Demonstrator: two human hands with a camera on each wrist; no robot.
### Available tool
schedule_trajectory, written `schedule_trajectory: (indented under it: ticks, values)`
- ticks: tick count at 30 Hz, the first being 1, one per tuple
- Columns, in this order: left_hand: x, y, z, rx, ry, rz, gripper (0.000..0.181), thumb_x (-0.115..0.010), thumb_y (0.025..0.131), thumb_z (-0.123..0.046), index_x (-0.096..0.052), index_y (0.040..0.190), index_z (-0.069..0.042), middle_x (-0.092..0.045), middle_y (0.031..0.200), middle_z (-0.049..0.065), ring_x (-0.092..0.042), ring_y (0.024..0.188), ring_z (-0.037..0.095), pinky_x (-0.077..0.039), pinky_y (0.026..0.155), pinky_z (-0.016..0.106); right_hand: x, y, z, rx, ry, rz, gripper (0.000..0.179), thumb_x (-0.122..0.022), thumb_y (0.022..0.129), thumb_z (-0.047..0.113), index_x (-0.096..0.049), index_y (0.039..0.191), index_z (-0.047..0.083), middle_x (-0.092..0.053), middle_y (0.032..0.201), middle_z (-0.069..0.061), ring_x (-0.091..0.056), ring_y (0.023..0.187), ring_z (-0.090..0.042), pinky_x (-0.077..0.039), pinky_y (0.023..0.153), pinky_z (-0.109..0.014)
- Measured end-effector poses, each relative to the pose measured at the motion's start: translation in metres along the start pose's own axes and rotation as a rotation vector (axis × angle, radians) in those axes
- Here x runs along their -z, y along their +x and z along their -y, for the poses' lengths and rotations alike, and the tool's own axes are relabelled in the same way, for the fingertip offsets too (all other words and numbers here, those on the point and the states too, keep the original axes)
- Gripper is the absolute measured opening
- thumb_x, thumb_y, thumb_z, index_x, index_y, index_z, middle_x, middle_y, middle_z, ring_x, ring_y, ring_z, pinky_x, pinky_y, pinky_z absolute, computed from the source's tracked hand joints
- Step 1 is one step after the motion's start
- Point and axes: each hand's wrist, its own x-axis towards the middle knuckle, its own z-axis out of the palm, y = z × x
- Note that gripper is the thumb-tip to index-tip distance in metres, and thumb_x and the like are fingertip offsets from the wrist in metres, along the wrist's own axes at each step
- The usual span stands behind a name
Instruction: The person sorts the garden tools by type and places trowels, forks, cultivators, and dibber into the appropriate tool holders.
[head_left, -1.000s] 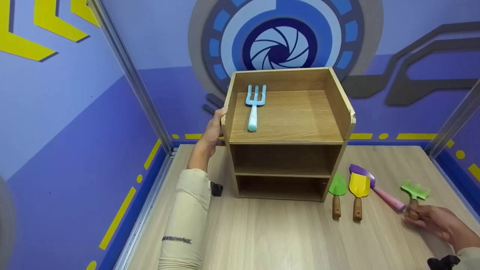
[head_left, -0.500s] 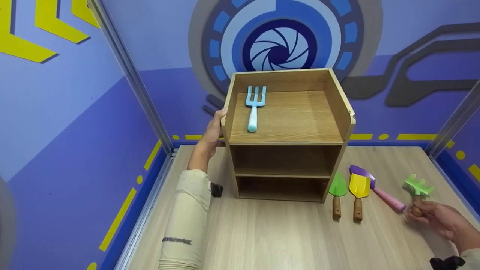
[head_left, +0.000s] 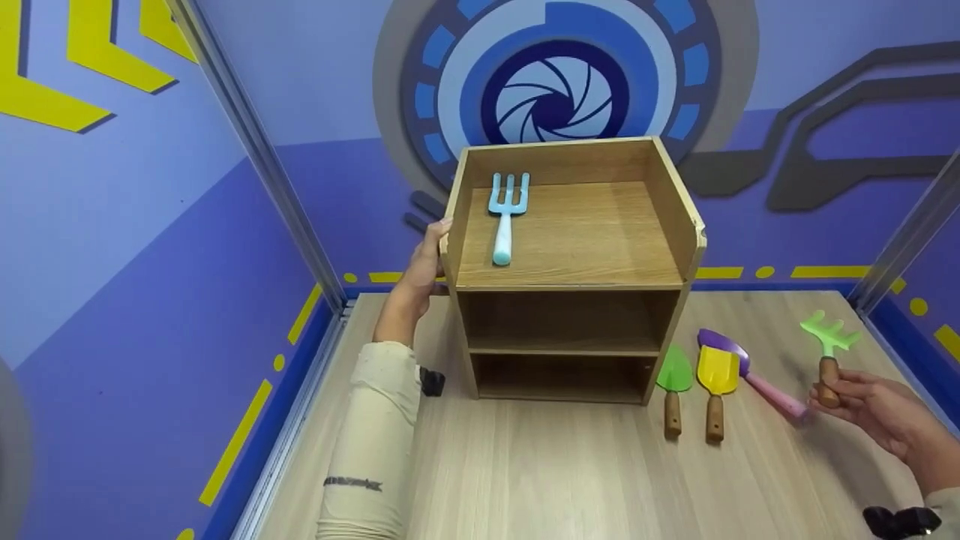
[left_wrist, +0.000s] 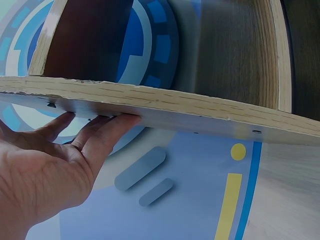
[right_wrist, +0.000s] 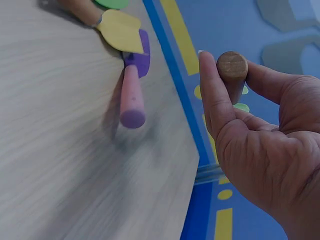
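With twelve o'clock at the far wall point(head_left: 322, 195) and the shelf point(head_left: 592, 232) at the centre of the head view's dial, a metal post point(head_left: 259, 150) is slanting up at ten. A pale sleeve point(head_left: 375, 435) is lying along eight, and from it the left hand point(head_left: 420, 274) is reaching to the shelf's nine o'clock side. Its fingers are spreading loosely, nearly straight, and the tips are touching the outer face of that side panel. The shelf is standing upright on the table point(head_left: 555, 472), its two lower compartments facing six. In its top tray, at ten, a blue fork point(head_left: 505, 221) is lying with its tines pointing to twelve. Beyond the shelf's four o'clock corner, a green trowel point(head_left: 675, 371) is resting just beside it, blade toward twelve. Next, a yellow shovel point(head_left: 718, 371) is lying the same way, partly covering the blade of a purple trowel point(head_left: 765, 388), whose pink handle is pointing to four. Farthest right, between three and four, the rake point(head_left: 828, 367) is hanging above the table, its green tines pointing to twelve. The right hand point(head_left: 885, 412) is pinching its brown handle narrowly between thumb and fingers and is casting a shadow on the table.
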Motion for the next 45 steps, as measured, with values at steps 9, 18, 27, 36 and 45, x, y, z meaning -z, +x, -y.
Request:
schedule_trajectory:
  ticks: [9, 18, 27, 36, 45]
  values:
    - [0.0, -0.001, 0.001, 0.001, 0.012, -0.005, 0.082, -0.04, 0.095, -0.073, -0.04, 0.164, -0.03, -0.043, 0.162, 0.014, -0.051, 0.142, 0.038, -0.044, 0.114, 0.064, -0.029, -0.002, 0.022, 0.045, 0.015, -0.003, 0.019, -0.057, 0.109, 0.008, -0.054, 0.127, 0.009, -0.076, 0.101, 0.005, -0.08, 0.094, -0.014, -0.065, 0.083, -0.029]
    - [0.0, -0.001, 0.0, -0.01, 0.006, -0.001, 0.082, -0.04, 0.093, -0.074, -0.045, 0.161, -0.028, -0.05, 0.152, 0.014, -0.056, 0.134, 0.035, -0.048, 0.108, 0.061, -0.061, -0.008, 0.044, 0.129, -0.121, 0.02, 0.031, -0.055, 0.11, 0.012, -0.05, 0.14, 0.006, -0.075, 0.106, 0.011, -0.078, 0.097, -0.01, -0.063, 0.084, -0.025]
    - [-0.001, -0.002, -0.002, -0.006, -0.009, -0.003, 0.079, -0.04, 0.095, -0.072, -0.051, 0.156, -0.024, -0.057, 0.143, 0.015, -0.061, 0.124, 0.031, -0.052, 0.099, 0.055, -0.09, -0.02, 0.065, 0.163, -0.104, 0.075, 0.027, -0.055, 0.11, 0.007, -0.055, 0.132, 0.023, -0.073, 0.113, 0.01, -0.077, 0.1, -0.012, -0.063, 0.086, -0.026]
    - [0.0, -0.001, 0.0, -0.004, 0.011, -0.015, 0.084, -0.041, 0.093, -0.074, -0.045, 0.161, -0.027, -0.054, 0.147, 0.015, -0.061, 0.127, 0.032, -0.052, 0.1, 0.055, -0.11, -0.027, 0.081, 0.226, -0.06, 0.121, 0.032, -0.053, 0.109, 0.003, -0.062, 0.125, 0.029, -0.074, 0.114, 0.003, -0.078, 0.099, -0.015, -0.064, 0.085, -0.029]
    - [0.0, -0.001, 0.0, 0.0, 0.0, -0.008, 0.082, -0.04, 0.093, -0.074, -0.046, 0.16, -0.027, -0.054, 0.149, 0.015, -0.061, 0.129, 0.034, -0.051, 0.103, 0.057, -0.119, -0.03, 0.092, 0.291, 0.003, 0.195, 0.037, -0.049, 0.109, -0.003, -0.066, 0.128, 0.022, -0.075, 0.116, -0.001, -0.079, 0.101, -0.018, -0.065, 0.086, -0.032]
